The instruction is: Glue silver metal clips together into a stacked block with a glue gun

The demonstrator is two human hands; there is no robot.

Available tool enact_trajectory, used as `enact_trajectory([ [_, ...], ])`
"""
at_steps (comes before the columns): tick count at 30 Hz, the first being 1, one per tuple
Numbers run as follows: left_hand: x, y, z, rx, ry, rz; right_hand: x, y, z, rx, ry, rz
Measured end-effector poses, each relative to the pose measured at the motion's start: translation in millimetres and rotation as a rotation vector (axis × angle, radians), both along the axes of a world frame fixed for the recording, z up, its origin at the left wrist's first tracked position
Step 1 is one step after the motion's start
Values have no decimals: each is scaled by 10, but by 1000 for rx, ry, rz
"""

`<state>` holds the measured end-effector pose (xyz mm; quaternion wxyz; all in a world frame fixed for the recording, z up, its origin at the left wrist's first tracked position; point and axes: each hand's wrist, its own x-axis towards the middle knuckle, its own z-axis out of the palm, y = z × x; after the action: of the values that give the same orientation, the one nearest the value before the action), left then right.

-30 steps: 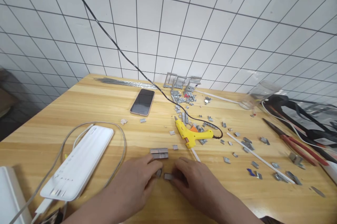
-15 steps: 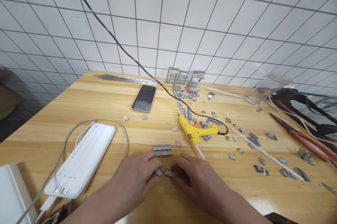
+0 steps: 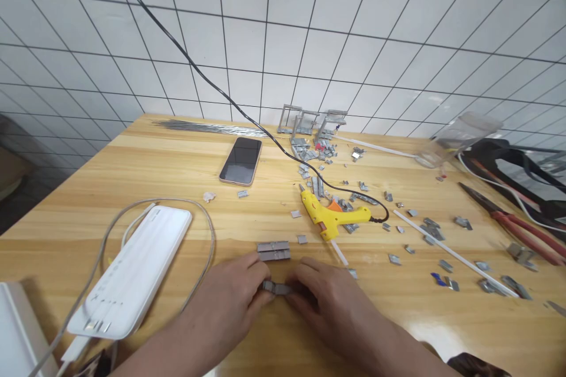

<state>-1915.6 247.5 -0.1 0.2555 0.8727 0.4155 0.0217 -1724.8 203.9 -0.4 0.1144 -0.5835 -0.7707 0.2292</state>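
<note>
Between thumb and fingers, my left hand (image 3: 241,285) pinches a small grey metal piece (image 3: 267,286). Opposite it, my right hand (image 3: 325,294) grips a second grey metal piece (image 3: 282,289), and the ends of the two pieces meet. Whether they are joined or only touching, I cannot tell. Just beyond my fingertips lies a larger grey block (image 3: 273,251) made of metal strips. A yellow hot glue gun (image 3: 333,216), with a white glue stick (image 3: 339,252) in its back end, rests on the table past my right hand.
A white power bank (image 3: 132,271) with a looped cable lies at left, a phone (image 3: 241,161) behind it. Scattered grey metal bits (image 3: 431,230) and red-handled pliers (image 3: 526,232) lie at right. Small metal frames (image 3: 305,122) stand by the tiled wall. A black cord (image 3: 221,91) crosses overhead.
The two small grey pieces, apart before, now meet end to end between my fingers. The view has shifted slightly.
</note>
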Motion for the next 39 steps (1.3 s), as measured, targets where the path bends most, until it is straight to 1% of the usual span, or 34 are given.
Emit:
enact_trajectory([
  [6, 24, 7, -38, 35, -60, 54, -14, 49, -61, 45, 30, -44],
  [12, 41, -18, -28, 9, -97, 111, -21, 68, -96, 114, 44, -113],
  [16, 12, 2, -11, 14, -88, 122, 22, 56, -68, 98, 70, -125],
  [19, -9, 18, -9, 33, -75, 104, 42, 58, -59, 80, 45, -115],
  [24, -3, 17, -13, 39, -94, 54, 29, 49, -78, 82, 13, -82],
  [28, 1, 40, 15, 11, -77, 73, 20, 29, -71, 61, -17, -63],
  [31, -28, 65, 30, 15, -76, 101, 48, 30, -20, 25, 1, -9],
  [33, -54, 67, 27, 29, -137, 109, 83, 35, 44, -7, 47, 19],
  [36, -66, 36, 10, 1, -277, 91, 131, 26, 157, 5, 165, 45],
  [37, -57, 19, 5, -27, -314, 84, 137, 14, 187, 19, 212, 73],
  [39, -24, -18, -2, -105, -354, 85, 128, -19, 213, 40, 281, 178],
])
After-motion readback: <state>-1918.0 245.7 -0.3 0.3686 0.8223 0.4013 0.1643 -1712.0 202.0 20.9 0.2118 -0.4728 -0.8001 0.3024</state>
